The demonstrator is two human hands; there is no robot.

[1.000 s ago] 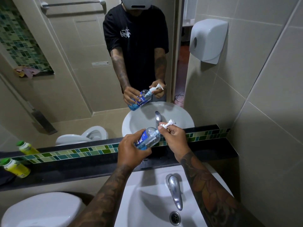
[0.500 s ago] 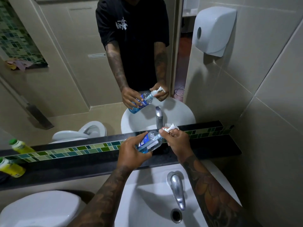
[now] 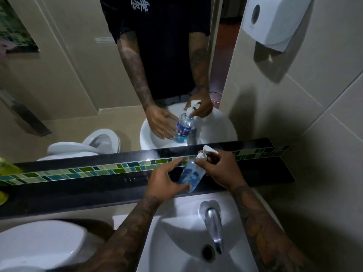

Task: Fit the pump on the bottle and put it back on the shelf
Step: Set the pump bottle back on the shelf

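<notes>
A clear bottle (image 3: 191, 174) with blue liquid stands nearly upright on the black shelf (image 3: 94, 190) below the mirror, its base on the shelf. The white pump (image 3: 205, 154) sits on the bottle's neck. My right hand (image 3: 221, 169) grips the pump and neck from the right. My left hand (image 3: 167, 180) rests beside the bottle's lower part, fingers spread, thumb and fingertips touching it. The mirror repeats both hands and the bottle.
A white sink (image 3: 176, 242) with a chrome tap (image 3: 213, 222) lies just below the shelf. A toilet tank lid (image 3: 39, 244) is at lower left. Yellow bottles (image 3: 7, 169) stand at the shelf's far left. A paper dispenser (image 3: 273, 22) hangs on the right wall.
The bottle went from tilted in the air, held in both hands, to standing on the shelf. My left hand has loosened its grip and opened. The view has tipped downward.
</notes>
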